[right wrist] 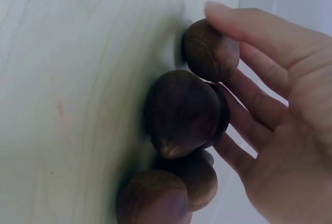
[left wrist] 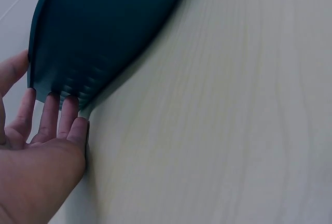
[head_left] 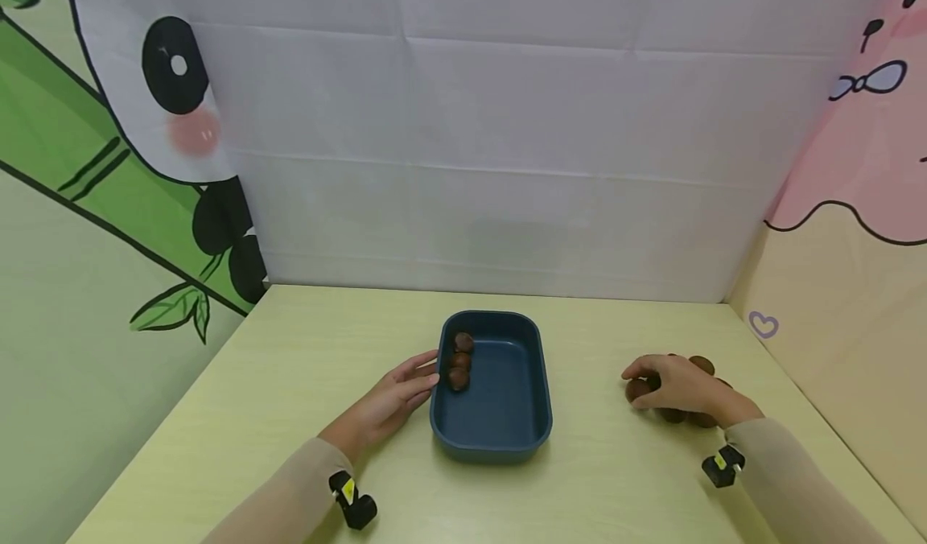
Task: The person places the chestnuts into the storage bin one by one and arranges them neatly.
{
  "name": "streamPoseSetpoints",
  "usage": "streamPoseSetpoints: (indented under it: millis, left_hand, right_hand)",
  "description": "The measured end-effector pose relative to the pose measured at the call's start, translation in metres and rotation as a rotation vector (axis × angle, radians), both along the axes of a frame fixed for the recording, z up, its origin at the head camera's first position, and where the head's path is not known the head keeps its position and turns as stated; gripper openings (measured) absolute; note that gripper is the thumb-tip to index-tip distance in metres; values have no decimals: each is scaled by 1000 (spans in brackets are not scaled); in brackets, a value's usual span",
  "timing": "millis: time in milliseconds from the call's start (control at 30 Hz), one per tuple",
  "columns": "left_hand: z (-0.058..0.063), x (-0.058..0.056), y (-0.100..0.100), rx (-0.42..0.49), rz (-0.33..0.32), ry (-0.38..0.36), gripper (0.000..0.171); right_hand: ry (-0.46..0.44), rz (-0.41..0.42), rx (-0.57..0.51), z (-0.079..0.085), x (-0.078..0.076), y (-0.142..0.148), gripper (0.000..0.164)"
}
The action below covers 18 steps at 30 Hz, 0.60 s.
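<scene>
A dark blue rectangular tray sits mid-table with three brown chestnuts in a row along its left side. My left hand rests against the tray's left wall, its fingers fairly straight. In the left wrist view, that hand's fingertips touch the outer wall. Over at the right, my right hand is at a cluster of chestnuts and partly covers them. Its thumb and fingers pinch one chestnut in the right wrist view. Several more chestnuts lie right beside those fingers.
The pale yellow wood-grain table ends at a white cloth backdrop. Printed panels stand on both sides, green with a panda on the left, pink and cream on the right. Small black devices are strapped to both sleeves.
</scene>
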<state>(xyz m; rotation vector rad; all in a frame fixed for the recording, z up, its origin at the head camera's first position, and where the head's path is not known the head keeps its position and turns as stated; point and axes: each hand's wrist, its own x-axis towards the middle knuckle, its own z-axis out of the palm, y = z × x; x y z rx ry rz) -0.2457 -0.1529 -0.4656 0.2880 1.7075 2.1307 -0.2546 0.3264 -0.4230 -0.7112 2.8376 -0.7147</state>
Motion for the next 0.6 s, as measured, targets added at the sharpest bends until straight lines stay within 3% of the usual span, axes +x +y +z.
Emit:
streamPoseSetpoints:
  millis: [233,600]
  left_hand:
    - [-1,0,0,2,2,-3,62]
    - [0,-1,1,-7,4,-4,62]
  right_hand:
    - [-2,39,10,1,0,0,37]
    - [-12,14,21,7,-1,-8,36]
